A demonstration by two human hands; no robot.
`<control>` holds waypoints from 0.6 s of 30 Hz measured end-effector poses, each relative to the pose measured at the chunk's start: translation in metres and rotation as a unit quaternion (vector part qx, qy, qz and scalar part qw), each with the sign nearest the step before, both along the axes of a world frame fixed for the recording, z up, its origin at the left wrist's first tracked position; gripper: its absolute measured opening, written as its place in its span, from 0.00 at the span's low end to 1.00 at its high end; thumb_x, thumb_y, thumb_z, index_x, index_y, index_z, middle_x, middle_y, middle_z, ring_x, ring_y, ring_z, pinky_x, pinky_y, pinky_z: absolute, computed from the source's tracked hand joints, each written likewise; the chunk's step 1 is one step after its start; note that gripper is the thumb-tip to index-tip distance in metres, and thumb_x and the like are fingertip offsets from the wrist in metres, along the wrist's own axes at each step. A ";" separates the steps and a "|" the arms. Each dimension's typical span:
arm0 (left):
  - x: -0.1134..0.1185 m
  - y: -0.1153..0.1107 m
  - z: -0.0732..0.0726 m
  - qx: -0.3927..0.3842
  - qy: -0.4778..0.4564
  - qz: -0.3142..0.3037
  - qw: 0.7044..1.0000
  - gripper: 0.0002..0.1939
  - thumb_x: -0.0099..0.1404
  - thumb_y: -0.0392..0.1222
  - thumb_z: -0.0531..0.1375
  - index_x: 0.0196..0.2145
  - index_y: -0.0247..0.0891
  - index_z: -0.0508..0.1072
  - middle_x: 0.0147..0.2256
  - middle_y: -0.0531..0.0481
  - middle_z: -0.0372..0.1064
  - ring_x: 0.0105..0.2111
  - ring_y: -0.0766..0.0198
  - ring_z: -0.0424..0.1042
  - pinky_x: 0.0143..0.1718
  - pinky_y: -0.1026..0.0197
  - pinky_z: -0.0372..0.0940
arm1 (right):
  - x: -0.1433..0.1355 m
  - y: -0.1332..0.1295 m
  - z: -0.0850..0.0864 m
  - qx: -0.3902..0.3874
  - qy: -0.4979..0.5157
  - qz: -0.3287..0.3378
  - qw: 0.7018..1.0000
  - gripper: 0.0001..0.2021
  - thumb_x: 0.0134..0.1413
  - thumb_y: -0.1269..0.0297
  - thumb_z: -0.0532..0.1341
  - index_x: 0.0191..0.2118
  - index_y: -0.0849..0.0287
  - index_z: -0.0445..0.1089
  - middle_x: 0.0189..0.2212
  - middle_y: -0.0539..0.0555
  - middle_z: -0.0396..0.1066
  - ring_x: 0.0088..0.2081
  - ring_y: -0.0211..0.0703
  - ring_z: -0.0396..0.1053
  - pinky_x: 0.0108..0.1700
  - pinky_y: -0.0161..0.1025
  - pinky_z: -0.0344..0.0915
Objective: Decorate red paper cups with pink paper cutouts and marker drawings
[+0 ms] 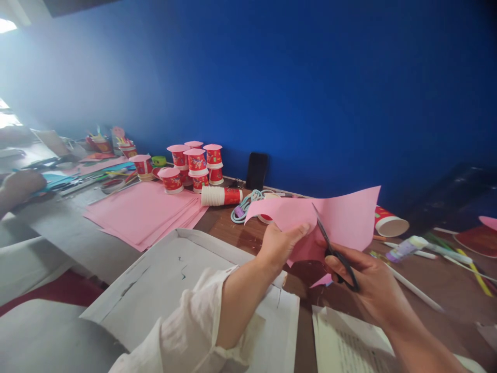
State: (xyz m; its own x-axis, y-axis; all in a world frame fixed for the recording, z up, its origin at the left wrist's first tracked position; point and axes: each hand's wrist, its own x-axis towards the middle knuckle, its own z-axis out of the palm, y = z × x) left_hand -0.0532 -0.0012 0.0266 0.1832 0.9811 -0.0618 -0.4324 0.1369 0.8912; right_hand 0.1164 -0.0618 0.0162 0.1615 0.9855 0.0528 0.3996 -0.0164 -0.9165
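A sheet of pink paper (347, 220) is held up above the brown table, its edges curling. My left hand (280, 246) is closed on the paper's lower left part, thumb on the near face. In my right hand (361, 272) is a pair of scissors with black handles (347, 269). Their blades point up and to the left and lie across the middle of the sheet. Whether the blades are parted is hard to make out. A small pink scrap (321, 281) is below the sheet.
Stacked pink sheets (143, 212) lie left of a white box lid (155, 280). Behind them stand red paper cups (196, 163) with pink tops. A phone (257, 170) leans on the blue wall. A glue stick (407, 248) lies right. Another person's hand (25, 185) is far left.
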 end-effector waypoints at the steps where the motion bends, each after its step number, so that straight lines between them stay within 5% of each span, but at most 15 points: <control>1: 0.000 0.000 0.000 0.001 0.002 0.000 1.000 0.23 0.51 0.46 0.70 0.42 0.29 0.78 0.45 0.34 0.76 0.45 0.48 0.75 0.51 0.49 0.67 | 0.000 0.000 -0.001 0.001 -0.001 -0.002 1.000 0.27 0.41 0.45 0.70 0.47 0.53 0.79 0.26 0.51 0.76 0.28 0.44 0.70 0.29 0.35 0.67; 18: 0.000 0.000 0.002 -0.010 0.043 0.007 0.999 0.21 0.52 0.46 0.70 0.41 0.31 0.79 0.42 0.37 0.78 0.43 0.50 0.76 0.47 0.53 0.69 | 0.001 0.003 -0.006 0.020 0.012 0.001 1.000 0.27 0.40 0.47 0.71 0.47 0.56 0.79 0.28 0.54 0.77 0.31 0.47 0.73 0.32 0.37 0.70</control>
State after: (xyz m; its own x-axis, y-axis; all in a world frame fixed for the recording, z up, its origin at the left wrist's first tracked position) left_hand -0.0529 -0.0012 0.0285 0.1626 0.9820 -0.0965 -0.3559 0.1496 0.9225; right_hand 0.1171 -0.0589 0.0098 0.1620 0.9828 0.0889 0.3766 0.0217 -0.9261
